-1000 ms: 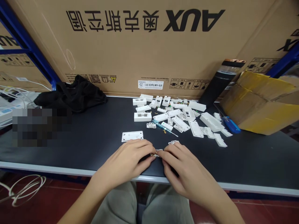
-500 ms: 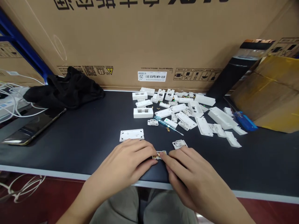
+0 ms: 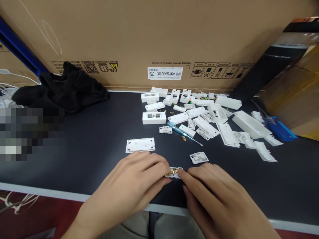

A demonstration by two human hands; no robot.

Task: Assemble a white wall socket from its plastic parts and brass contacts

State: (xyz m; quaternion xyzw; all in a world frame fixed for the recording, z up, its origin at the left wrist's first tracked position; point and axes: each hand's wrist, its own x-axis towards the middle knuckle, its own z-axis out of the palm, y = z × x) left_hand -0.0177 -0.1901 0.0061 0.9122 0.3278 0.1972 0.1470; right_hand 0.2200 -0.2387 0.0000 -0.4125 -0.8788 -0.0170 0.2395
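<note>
My left hand point(image 3: 127, 179) and my right hand point(image 3: 219, 196) meet at the front of the dark bench top, their fingertips pinching a small white plastic block with brass contacts point(image 3: 173, 172) from either side. Its ends are partly hidden by my fingers. Just beyond my left hand lies a flat white rectangular plate with screw holes point(image 3: 140, 145). A small white moulded piece point(image 3: 198, 158) sits beyond my right hand, not touching it.
A scattered heap of white plastic housings point(image 3: 194, 116) with a blue-handled test pen point(image 3: 183, 132) covers the bench's middle. A blue screwdriver handle point(image 3: 280, 130), black cloth point(image 3: 62, 91) and a large cardboard carton point(image 3: 124, 33) lie behind. A blurred patch covers the left.
The view has tipped downward, so everything sits lower or shifted outward in the picture. My hands stay together on the small block, which now shows its brass contacts more clearly.
</note>
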